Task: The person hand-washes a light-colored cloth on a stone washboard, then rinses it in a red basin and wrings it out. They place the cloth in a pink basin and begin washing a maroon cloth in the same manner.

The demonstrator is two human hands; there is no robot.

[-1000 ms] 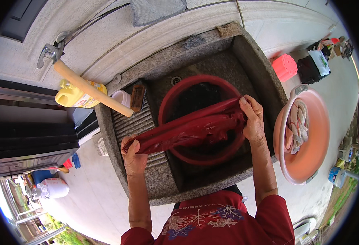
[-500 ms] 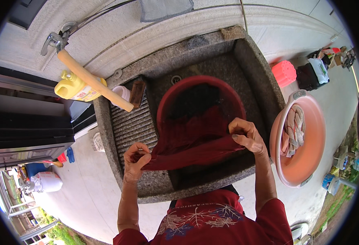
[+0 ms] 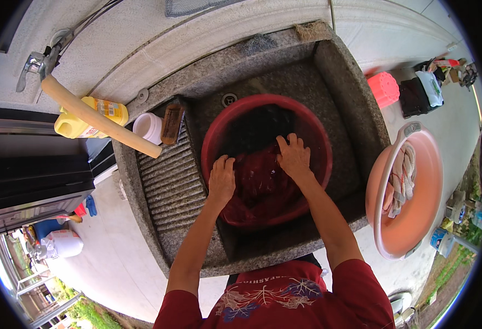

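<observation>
A round red basin stands in a dark stone sink. Dark red cloth lies bunched and wet in its near half, with black cloth or dark water behind it. My left hand is over the basin's left side at the edge of the red cloth, its fingers loosely bent and nothing seen in them. On the cloth's right part rests my right hand, fingers spread and pointing away from me. The undersides of both hands are hidden.
The sink has a ribbed washboard on its left. By it are a wooden brush, a white tub, a yellow jug and a tap with a tan hose. A pink basin at right holds pale cloths.
The red cloth, stretched between both hands above the basin's near edge, is now down inside it. Both hands have let go of its edge and moved forward over the basin.
</observation>
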